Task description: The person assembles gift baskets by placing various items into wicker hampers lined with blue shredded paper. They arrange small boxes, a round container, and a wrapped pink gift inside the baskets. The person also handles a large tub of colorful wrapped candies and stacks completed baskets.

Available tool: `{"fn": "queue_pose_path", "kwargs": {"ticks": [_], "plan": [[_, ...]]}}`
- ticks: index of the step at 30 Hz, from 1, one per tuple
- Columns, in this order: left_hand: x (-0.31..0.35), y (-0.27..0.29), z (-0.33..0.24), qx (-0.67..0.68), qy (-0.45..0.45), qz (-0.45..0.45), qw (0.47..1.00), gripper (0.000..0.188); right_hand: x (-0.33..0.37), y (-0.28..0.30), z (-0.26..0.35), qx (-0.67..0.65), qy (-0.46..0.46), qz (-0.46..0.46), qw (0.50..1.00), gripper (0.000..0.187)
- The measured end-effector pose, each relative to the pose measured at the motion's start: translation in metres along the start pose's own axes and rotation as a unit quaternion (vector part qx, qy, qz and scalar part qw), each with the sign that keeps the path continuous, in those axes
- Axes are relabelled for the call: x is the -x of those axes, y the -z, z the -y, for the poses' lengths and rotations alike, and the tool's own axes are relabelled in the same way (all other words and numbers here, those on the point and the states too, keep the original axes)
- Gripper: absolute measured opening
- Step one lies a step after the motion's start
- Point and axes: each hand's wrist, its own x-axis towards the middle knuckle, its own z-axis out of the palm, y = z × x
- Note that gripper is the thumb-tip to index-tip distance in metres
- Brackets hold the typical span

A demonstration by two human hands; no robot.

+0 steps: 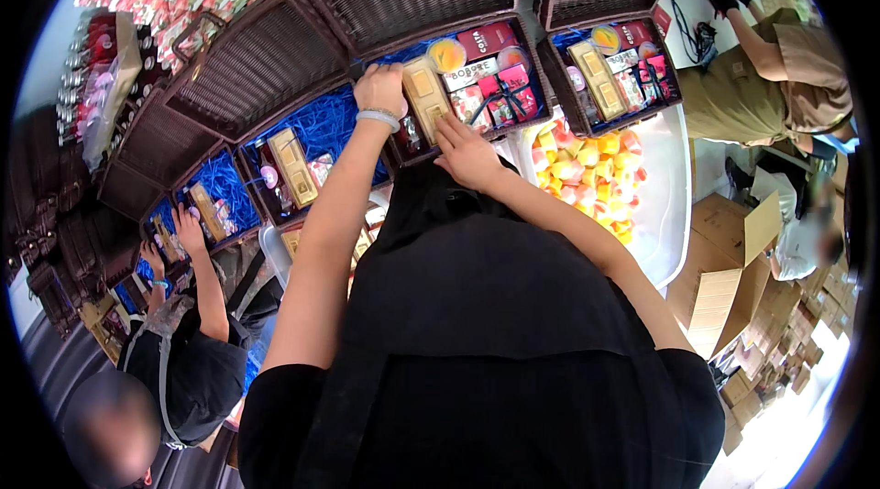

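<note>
An open brown wicker hamper [431,157] lies in front of me, lined with blue shredded paper. Inside it, a long gold box [424,90] stands on the left, beside a dark red box [486,40], a white box [469,74], a round tub with a yellow-orange top [446,54] and a pink packet [505,95] tied with dark ribbon. My left hand [379,90] reaches in at the gold box's far left, its fingertips bent out of sight. My right hand [466,152] rests its spread fingers on the gold box's near right end.
Another filled hamper [596,121] stands to the right, with more hampers [240,142] along the left. A white tub [676,200] of yellow, pink and white sweets [587,179] sits below right. A co-worker's hands [188,229] reach into the far-left hampers. A cardboard box [720,301] stands open at right.
</note>
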Motion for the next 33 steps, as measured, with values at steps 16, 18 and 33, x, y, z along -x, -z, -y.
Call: {"fn": "queue_pose_path", "kwargs": {"ticks": [16, 18, 33], "plan": [[0.063, 0.017, 0.004, 0.151, 0.180, -0.096, 0.967, 0.043, 0.078, 0.048, -0.059, -0.100, -0.312, -0.304, 0.895, 0.046], [0.068, 0.018, 0.000, 0.185, 0.224, -0.067, 0.955, 0.049, 0.109, 0.060, -0.097, 0.062, -0.466, -0.388, 0.793, 0.059], [0.064, -0.007, 0.010, 0.234, 0.286, 0.012, 0.929, 0.064, 0.077, 0.046, -0.143, -0.307, -0.694, -0.381, 0.528, 0.084]]}}
